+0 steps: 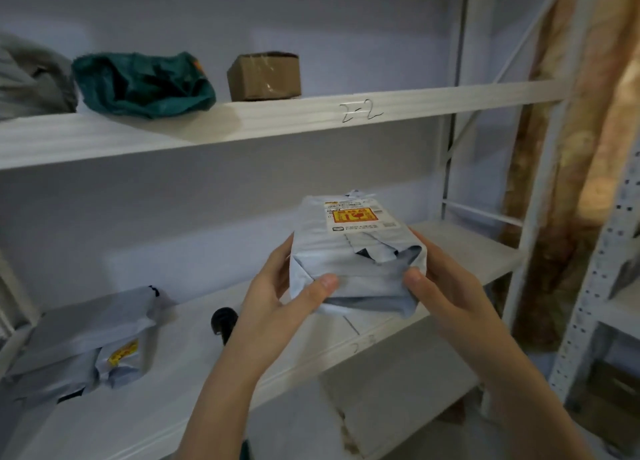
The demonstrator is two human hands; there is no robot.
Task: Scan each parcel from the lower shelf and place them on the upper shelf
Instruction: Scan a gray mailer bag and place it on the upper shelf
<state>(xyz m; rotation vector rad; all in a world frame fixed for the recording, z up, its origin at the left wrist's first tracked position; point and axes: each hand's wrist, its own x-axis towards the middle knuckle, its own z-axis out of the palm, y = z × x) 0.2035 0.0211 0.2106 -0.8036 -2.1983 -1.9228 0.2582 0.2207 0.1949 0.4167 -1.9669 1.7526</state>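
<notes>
I hold a grey plastic-wrapped parcel [353, 252] with a yellow and red label on top, lifted above the lower shelf [214, 383]. My left hand [277, 297] grips its left side with the thumb on the near face. My right hand [446, 283] grips its right side. A black handheld scanner [224, 323] lies on the lower shelf, just left of my left wrist. Two more grey parcels [83, 338] lie at the left of the lower shelf. The upper shelf [277, 120], marked 2-2, runs above.
The upper shelf carries a grey bag [31, 75] at far left, a crumpled green bag [142, 85] and a small cardboard box [264, 76]. White uprights [460, 113] stand at the right. A second perforated rack [595, 286] stands at far right, with cardboard boxes [616, 400] below.
</notes>
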